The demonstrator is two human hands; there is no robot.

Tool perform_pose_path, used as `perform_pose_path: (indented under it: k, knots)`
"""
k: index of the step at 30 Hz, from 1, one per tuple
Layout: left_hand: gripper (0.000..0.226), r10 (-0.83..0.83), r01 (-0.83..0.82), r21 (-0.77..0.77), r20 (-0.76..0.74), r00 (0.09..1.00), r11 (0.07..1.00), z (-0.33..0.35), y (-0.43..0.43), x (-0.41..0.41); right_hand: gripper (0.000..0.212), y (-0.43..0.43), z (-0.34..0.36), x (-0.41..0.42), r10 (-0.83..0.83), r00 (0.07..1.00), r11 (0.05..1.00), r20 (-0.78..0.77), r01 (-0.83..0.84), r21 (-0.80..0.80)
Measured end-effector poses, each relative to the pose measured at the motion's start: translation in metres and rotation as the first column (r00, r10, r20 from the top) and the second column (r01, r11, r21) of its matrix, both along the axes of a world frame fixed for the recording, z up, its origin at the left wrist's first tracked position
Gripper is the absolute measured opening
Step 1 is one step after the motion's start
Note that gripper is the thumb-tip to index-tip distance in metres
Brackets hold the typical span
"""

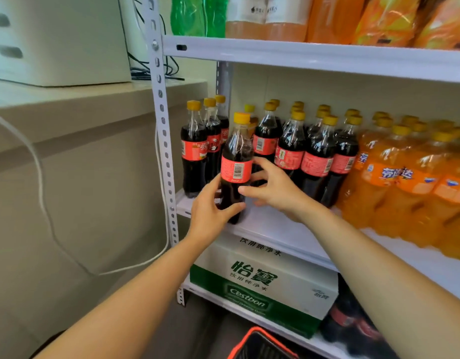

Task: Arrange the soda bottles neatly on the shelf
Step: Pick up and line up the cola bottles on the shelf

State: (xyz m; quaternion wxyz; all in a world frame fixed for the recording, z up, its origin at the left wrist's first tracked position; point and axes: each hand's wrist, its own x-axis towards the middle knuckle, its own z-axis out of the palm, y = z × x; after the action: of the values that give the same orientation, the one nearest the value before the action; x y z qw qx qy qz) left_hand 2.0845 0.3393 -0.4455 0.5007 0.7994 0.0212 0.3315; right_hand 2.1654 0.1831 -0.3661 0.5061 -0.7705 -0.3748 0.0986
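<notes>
one cola bottle [236, 161] (left hand [210, 213], right hand [273, 189] around)

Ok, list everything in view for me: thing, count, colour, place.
held cola: one, dark, red label, yellow cap, middle shelf front
other colas: many, same colours, middle shelf, behind and beside it
orange sodas: many, orange, middle shelf right
green bottles: about two, green, top shelf left
orange packs: several, orange, top shelf right
carton: one, white and green, bottom shelf
basket: one, red rim, bottom edge
white cable: one, hanging at left
left hand: grips held cola low
right hand: fingers round held cola's right side
</notes>
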Motion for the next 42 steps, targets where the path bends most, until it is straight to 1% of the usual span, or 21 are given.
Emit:
perform_pose_path:
  k: [3, 4, 5, 6, 8, 9, 10, 12, 14, 17, 22, 27, 30, 34, 36, 38, 40, 42]
  knots:
    - [0.083, 0.032, -0.022, 0.156, -0.062, 0.998, 0.988, -0.001, 0.014, -0.011, 0.053, 0.013, -0.019, -0.002, -0.006, 1.000, 1.000, -0.018, 0.006, 0.016]
    - [0.079, 0.089, -0.077, 0.206, -0.048, 0.995, 0.976, -0.002, 0.019, -0.017, 0.050, 0.017, -0.023, -0.002, -0.015, 1.000, 1.000, -0.018, 0.016, 0.027]
    - [0.071, 0.167, -0.163, 0.220, -0.003, 0.986, 0.962, -0.002, 0.023, -0.023, 0.050, 0.022, -0.025, -0.001, -0.029, 0.999, 0.999, -0.016, 0.030, 0.039]
    - [0.063, 0.254, -0.260, 0.176, 0.052, 0.966, 0.950, 0.000, 0.028, -0.029, 0.051, 0.026, -0.027, -0.001, -0.046, 0.999, 0.998, -0.007, 0.046, 0.047]
    - [0.052, 0.420, -0.417, -0.053, 0.114, 0.900, 0.908, 0.006, 0.040, -0.035, 0.053, 0.034, -0.031, -0.002, -0.071, 0.997, 0.996, 0.022, 0.070, 0.056]
    - [0.051, 0.474, -0.455, -0.169, 0.104, 0.874, 0.875, 0.009, 0.047, -0.034, 0.054, 0.039, -0.033, -0.003, -0.076, 0.996, 0.995, 0.036, 0.074, 0.064]
    - [0.053, 0.497, -0.468, -0.247, 0.071, 0.865, 0.849, 0.012, 0.055, -0.033, 0.055, 0.044, -0.034, -0.004, -0.078, 0.996, 0.994, 0.047, 0.074, 0.074]
    - [0.059, 0.440, -0.408, -0.330, 0.026, 0.897, 0.851, 0.017, 0.068, -0.027, 0.055, 0.055, -0.037, -0.007, -0.081, 0.995, 0.992, 0.057, 0.075, 0.097]
    - [0.053, 0.312, -0.273, -0.383, 0.042, 0.949, 0.883, 0.019, 0.079, -0.020, 0.056, 0.068, -0.039, -0.011, -0.087, 0.994, 0.990, 0.072, 0.078, 0.121]
    - [0.039, 0.229, -0.191, -0.381, 0.055, 0.972, 0.904, 0.020, 0.094, -0.015, 0.055, 0.088, -0.044, -0.016, -0.098, 0.993, 0.985, 0.072, 0.086, 0.150]
    - [0.040, 0.109, -0.078, -0.374, 0.062, 0.992, 0.924, 0.019, 0.111, -0.019, 0.047, 0.114, -0.054, -0.023, -0.209, 0.974, 0.960, 0.083, 0.189, 0.206]
    - [0.044, 0.093, -0.053, -0.332, 0.104, 0.990, 0.942, 0.017, 0.111, -0.022, 0.043, 0.125, -0.059, -0.030, -0.297, 0.951, 0.931, 0.091, 0.266, 0.251]
    - [0.045, 0.075, -0.044, -0.276, 0.101, 0.992, 0.960, 0.016, 0.112, -0.022, 0.042, 0.132, -0.062, -0.035, -0.358, 0.928, 0.908, 0.100, 0.321, 0.270]
    - [0.053, 0.071, -0.056, -0.185, 0.077, 0.994, 0.981, 0.014, 0.113, -0.022, 0.042, 0.141, -0.065, -0.042, -0.429, 0.898, 0.875, 0.095, 0.388, 0.289]
    - [0.054, 0.074, -0.059, -0.169, 0.085, 0.994, 0.984, 0.014, 0.114, -0.020, 0.042, 0.145, -0.063, -0.043, -0.454, 0.885, 0.865, 0.100, 0.411, 0.289]
    - [0.054, 0.086, -0.069, -0.190, 0.081, 0.993, 0.979, 0.014, 0.113, -0.019, 0.043, 0.147, -0.060, -0.042, -0.468, 0.879, 0.858, 0.093, 0.426, 0.287]
    - [0.055, 0.089, -0.067, -0.261, 0.073, 0.993, 0.963, 0.016, 0.112, -0.018, 0.045, 0.147, -0.059, -0.039, -0.469, 0.879, 0.859, 0.091, 0.429, 0.279]
    - [0.064, 0.063, -0.043, -0.327, 0.051, 0.997, 0.944, 0.024, 0.111, -0.012, 0.046, 0.146, -0.060, -0.036, -0.449, 0.889, 0.870, 0.089, 0.413, 0.268]
